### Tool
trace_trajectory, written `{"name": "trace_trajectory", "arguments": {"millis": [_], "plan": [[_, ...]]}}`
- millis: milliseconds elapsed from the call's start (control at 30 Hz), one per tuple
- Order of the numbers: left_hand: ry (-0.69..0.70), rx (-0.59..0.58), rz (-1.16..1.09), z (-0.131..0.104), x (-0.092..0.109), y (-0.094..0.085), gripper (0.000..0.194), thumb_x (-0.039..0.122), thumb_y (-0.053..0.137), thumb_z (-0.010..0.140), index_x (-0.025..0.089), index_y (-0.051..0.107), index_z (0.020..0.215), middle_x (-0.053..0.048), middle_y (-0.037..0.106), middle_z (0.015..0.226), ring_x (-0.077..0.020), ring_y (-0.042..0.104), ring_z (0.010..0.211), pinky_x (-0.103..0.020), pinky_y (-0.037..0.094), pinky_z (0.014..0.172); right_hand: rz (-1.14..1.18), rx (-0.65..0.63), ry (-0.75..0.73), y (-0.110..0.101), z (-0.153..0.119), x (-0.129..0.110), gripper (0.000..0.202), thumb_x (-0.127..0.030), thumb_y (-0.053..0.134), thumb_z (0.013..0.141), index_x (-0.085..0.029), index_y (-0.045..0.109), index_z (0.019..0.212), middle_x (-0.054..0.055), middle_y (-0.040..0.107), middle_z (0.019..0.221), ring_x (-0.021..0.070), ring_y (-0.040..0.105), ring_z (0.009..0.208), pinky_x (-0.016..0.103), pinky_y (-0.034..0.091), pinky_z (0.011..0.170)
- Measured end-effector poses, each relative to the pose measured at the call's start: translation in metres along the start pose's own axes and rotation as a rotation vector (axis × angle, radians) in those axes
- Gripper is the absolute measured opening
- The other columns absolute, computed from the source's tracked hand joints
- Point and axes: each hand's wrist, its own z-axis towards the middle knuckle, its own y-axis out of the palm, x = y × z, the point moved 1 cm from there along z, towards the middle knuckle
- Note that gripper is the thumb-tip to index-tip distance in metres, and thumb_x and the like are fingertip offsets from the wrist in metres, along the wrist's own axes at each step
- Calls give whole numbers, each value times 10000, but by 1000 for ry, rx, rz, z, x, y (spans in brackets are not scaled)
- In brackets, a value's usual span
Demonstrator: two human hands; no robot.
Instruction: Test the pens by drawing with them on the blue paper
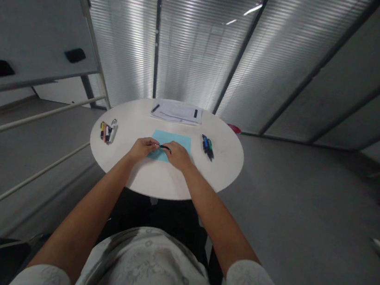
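Note:
A light blue sheet (173, 137) lies on the round white table (157, 180). Over its left part, my left hand (143, 148) pinches one end of a thin dark pen (164, 147). My right hand (177, 154) has its fingers closed on the other end, above the sheet's right part. The pen lies roughly level between the two hands. Markers (107, 132), one with a yellow part, rest on the table to the left. On the right is a group of blue, green and black pens (207, 147).
Papers (177, 112) are stacked at the table's far edge, with small dark items on them. A whiteboard on a pale metal frame (35, 117) stands to the left. Behind the table are blinds (189, 44), and something red (234, 128) shows past its right rim.

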Motion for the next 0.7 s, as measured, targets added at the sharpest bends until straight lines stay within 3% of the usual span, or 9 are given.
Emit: {"name": "trace_trajectory", "arguments": {"millis": [267, 433, 700], "plan": [[-5, -18, -5, -3, 5, 0, 380, 423, 839, 545, 126, 722, 750, -55, 680, 665, -135, 544, 595, -293, 417, 604, -69, -25, -29, -5, 1, -8, 272, -296, 457, 990, -161, 675, 1080, 109, 682, 1032, 210, 590, 990, 338, 429, 918], [40, -25, -39, -1, 2, 0, 398, 430, 848, 541, 138, 718, 777, -38, 672, 672, -129, 544, 602, -282, 413, 606, 55, -1, 107, -1, -1, -6, 261, -307, 490, 973, -206, 576, 1198, 76, 687, 1035, 199, 617, 933, 314, 448, 829], [54, -59, -14, 2, -2, -1, 390, 433, 847, 542, 139, 729, 769, -61, 695, 717, -148, 582, 631, -299, 444, 631, 128, 8, 12, 1, -2, -1, 79, -187, 556, 905, -194, 573, 982, 47, 581, 1015, 163, 563, 931, 280, 442, 822]]}}
